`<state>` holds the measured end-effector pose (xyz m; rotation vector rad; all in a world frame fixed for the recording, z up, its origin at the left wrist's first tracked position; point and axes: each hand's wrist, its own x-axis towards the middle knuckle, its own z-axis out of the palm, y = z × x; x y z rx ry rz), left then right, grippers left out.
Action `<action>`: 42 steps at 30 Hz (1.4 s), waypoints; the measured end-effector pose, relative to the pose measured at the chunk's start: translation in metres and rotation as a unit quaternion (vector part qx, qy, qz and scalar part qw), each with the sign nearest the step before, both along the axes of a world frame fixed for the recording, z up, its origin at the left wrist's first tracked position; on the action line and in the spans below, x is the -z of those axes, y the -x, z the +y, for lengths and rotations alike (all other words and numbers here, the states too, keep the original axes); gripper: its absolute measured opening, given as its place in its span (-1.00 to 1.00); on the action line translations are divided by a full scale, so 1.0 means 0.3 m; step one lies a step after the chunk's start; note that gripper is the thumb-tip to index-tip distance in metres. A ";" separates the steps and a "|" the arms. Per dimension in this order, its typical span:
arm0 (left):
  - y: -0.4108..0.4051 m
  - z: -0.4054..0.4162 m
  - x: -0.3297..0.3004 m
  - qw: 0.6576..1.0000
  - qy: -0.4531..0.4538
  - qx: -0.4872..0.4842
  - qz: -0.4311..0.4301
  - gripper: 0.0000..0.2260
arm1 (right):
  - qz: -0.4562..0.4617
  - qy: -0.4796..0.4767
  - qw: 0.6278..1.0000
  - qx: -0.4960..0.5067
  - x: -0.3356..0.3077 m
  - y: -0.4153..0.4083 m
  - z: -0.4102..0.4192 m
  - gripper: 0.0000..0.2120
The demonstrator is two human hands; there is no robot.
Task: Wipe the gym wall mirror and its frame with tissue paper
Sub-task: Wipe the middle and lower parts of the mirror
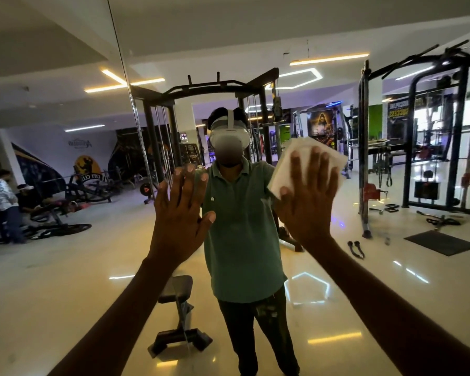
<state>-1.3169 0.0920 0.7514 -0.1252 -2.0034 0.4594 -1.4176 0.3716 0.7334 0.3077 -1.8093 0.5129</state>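
Note:
The wall mirror (337,267) fills almost the whole head view and shows the gym behind me. A thin dark seam (130,104) between mirror panels runs down from the top left. My right hand (308,195) lies flat with straight, spread fingers, pressing a folded white tissue paper (288,158) against the glass at about head height. The tissue sticks out above and to the left of the fingers. My left hand (181,213) is flat on the glass beside it, fingers straight and spread, holding nothing. Both arms reach forward from the bottom corners.
The mirror reflects me in a green shirt (239,240), a black weight bench (178,316), a cable rack (217,88) behind me, more machines (432,131) at right and people (6,204) at far left. The mirror's outer frame is out of view.

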 end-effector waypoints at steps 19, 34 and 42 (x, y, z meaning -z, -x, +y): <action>-0.111 -0.222 0.024 0.987 -0.057 -0.147 0.036 -0.20 | 0.007 -0.049 0.999 0.001 0.003 -0.045 -0.182 -0.34; -0.175 -0.230 0.002 0.995 -0.069 0.042 0.052 -0.27 | 0.094 -0.301 0.943 -0.103 0.091 -0.155 -0.432 -0.30; -0.202 -0.251 -0.014 0.993 -0.095 0.072 0.012 -0.38 | 0.036 -0.101 0.993 -0.050 -0.145 -0.157 -0.514 -0.26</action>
